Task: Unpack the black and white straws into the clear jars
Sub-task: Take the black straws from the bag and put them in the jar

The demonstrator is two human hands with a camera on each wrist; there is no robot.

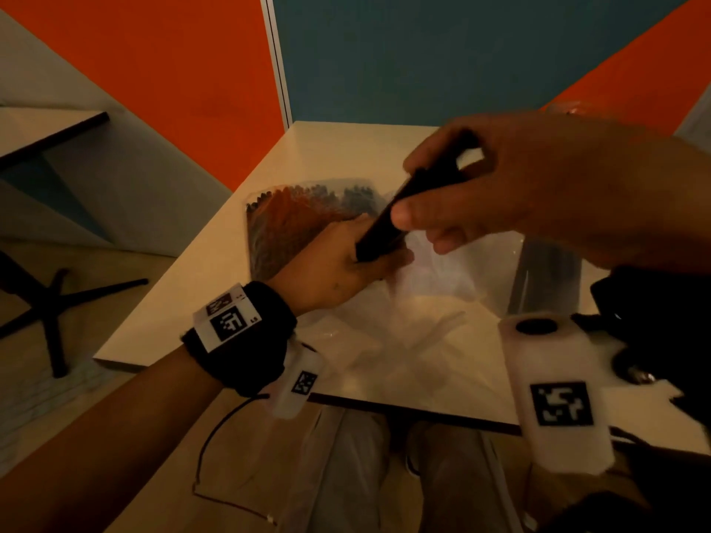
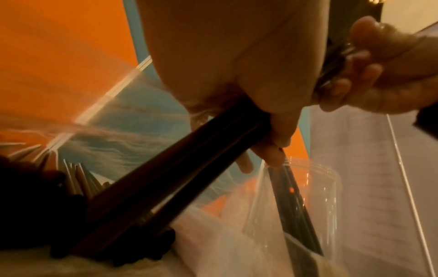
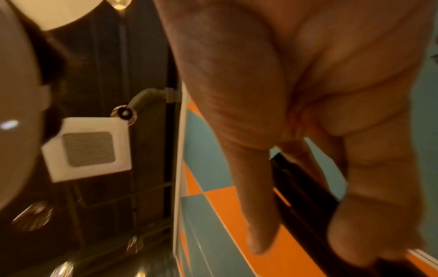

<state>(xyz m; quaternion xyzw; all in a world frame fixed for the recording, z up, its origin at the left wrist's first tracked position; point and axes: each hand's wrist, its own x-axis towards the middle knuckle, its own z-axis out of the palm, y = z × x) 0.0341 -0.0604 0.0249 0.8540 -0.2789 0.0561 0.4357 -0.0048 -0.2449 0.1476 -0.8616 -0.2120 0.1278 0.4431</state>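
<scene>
1. The right hand [image 1: 511, 194] grips a bundle of black straws [image 1: 400, 209] above the white table [image 1: 215, 263]. Its thumb lies along the near side of the bundle and its curled fingers close round the far side.
2. The bundle runs slantwise: its upper end sits inside the right palm, and its lower end reaches down to the left hand [image 1: 338, 259].
3. In the left wrist view the left hand's fingers [image 2: 272, 150] curl round the black straws [image 2: 166, 178] partway along, with the right hand [image 2: 379, 71] holding them further up.
4. In the right wrist view the dark bundle [image 3: 305, 202] passes between the thumb [image 3: 258, 206] and the curled fingers of the right hand.
5. A clear plastic bag [image 1: 292, 225] lies on the table just beyond the left hand, packed with dark and orange-tinted straws; in the dim light I cannot tell their true colours.
6. A clear jar [image 1: 546, 278] stands on the table to the right of the left hand, with dark straws inside. The left wrist view shows the jar [image 2: 320, 196] just beside the left fingertips.
</scene>
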